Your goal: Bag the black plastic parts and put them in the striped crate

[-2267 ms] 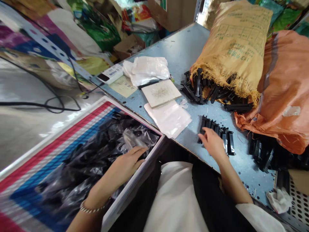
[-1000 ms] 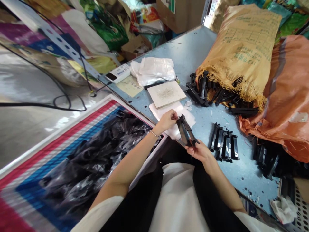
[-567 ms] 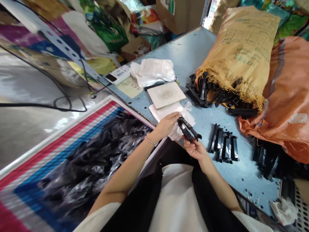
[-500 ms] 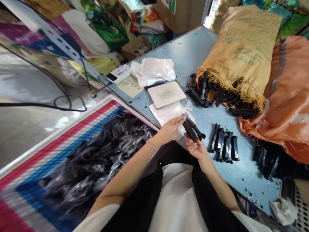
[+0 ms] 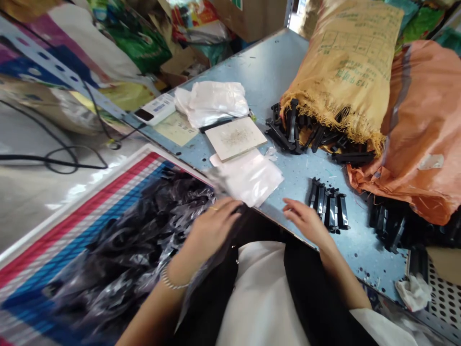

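My left hand (image 5: 212, 228) is curled palm-down beside the table's near edge, over the side of a striped container (image 5: 135, 179). Something dark shows at its fingertips, mostly hidden and blurred. Under and beyond it lie many black parts in clear plastic bags (image 5: 144, 245). Fingers apart and holding nothing, my right hand (image 5: 304, 218) hovers at the table's front edge. Just right of it sits a row of several slim black plastic parts (image 5: 328, 204). Between the hands and the board rests a flat clear plastic bag (image 5: 252, 178).
A pale board (image 5: 236, 139) and a stack of clear bags (image 5: 216, 103) lie on the blue table (image 5: 262, 65). A yellow woven sack (image 5: 342, 67) spills black parts at its mouth. An orange sack (image 5: 425, 129) stands at the right. A white device (image 5: 156, 109) sits at the left edge.
My left hand has moved left and down from the table toward the striped container. The black parts held between both hands no longer show there; my right hand has released them. The view has shifted.
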The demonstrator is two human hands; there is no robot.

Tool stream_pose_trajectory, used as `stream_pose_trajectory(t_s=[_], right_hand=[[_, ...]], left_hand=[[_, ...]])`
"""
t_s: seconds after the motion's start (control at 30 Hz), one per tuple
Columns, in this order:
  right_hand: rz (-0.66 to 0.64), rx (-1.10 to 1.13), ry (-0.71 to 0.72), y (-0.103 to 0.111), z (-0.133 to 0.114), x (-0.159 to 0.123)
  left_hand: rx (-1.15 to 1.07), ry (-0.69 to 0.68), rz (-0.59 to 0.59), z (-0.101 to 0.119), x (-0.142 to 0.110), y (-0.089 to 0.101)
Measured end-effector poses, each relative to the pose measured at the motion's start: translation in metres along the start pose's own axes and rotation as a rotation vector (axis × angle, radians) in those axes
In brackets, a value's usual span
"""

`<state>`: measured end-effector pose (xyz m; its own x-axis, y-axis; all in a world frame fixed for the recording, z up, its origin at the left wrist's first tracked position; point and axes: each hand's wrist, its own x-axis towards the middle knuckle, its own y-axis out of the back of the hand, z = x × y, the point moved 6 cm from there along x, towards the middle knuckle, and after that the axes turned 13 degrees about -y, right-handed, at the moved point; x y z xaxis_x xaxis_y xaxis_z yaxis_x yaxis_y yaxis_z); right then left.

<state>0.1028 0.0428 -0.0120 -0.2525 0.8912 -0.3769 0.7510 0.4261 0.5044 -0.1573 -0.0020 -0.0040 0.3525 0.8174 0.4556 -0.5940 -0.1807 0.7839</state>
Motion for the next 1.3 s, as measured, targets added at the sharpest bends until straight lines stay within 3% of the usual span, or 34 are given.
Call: stream_pose_trajectory(t_s=[0.1,0.17,0.2,0.27,0.33,0.4,0.47,0.57,0.67,0.77,0.87,0.97,1.1,1.2,1.3], right_hand=[[0.295,-0.491,-0.266,0.052,0.024,-0.014],[0.330,-0.778,-0.449,0.067,0.040,-0.017],[0.320,-0.872,-0.497,0.068,0.045,-0.017],[0.306,-0.956,-0.516,0.061,0.048,-0.014],[0.310,-0.959,-0.505,0.053,0.047,-0.010],[0.308,-0.925,-0.514,0.049,0.050,-0.008],[0.320,-0.870,-0.515,0.054,0.057,-0.009],[0.318,-0.633,-0.469,0.066,0.077,-0.012],[0.201,-0.058,-0.376,0.063,0.094,-0.009],[-0.031,0.604,-0.305,0.030,0.092,0.001],[-0.287,1.034,-0.344,-0.023,0.077,0.016],[-0.391,1.230,-0.439,-0.063,0.069,0.031],[-0.510,1.325,-0.520,-0.087,0.068,0.041],[-0.636,1.394,-0.531,-0.094,0.065,0.045],[-0.623,1.474,-0.500,-0.094,0.064,0.045]], left_hand=[[0.237,0.245,-0.074,-0.074,-0.042,0.027],[0.381,0.403,-0.157,-0.111,-0.057,0.028],[0.414,0.440,-0.165,-0.119,-0.056,0.023],[0.376,0.385,-0.118,-0.110,-0.034,0.000],[0.242,0.202,-0.060,-0.076,0.004,-0.036],[0.140,0.053,-0.092,-0.039,0.041,-0.074],[0.101,0.025,-0.151,-0.019,0.069,-0.102],[-0.014,0.138,-0.162,-0.028,0.089,-0.115],[-0.283,0.346,-0.132,-0.060,0.091,-0.111],[-0.564,0.541,-0.112,-0.082,0.090,-0.110],[-0.659,0.574,-0.077,-0.087,0.092,-0.109],[-0.487,0.443,-0.074,-0.087,0.095,-0.100],[-0.230,0.125,-0.004,-0.070,0.096,-0.080],[-0.180,-0.087,0.020,-0.032,0.090,-0.071],[-0.281,-0.275,0.018,0.020,0.079,-0.067]])
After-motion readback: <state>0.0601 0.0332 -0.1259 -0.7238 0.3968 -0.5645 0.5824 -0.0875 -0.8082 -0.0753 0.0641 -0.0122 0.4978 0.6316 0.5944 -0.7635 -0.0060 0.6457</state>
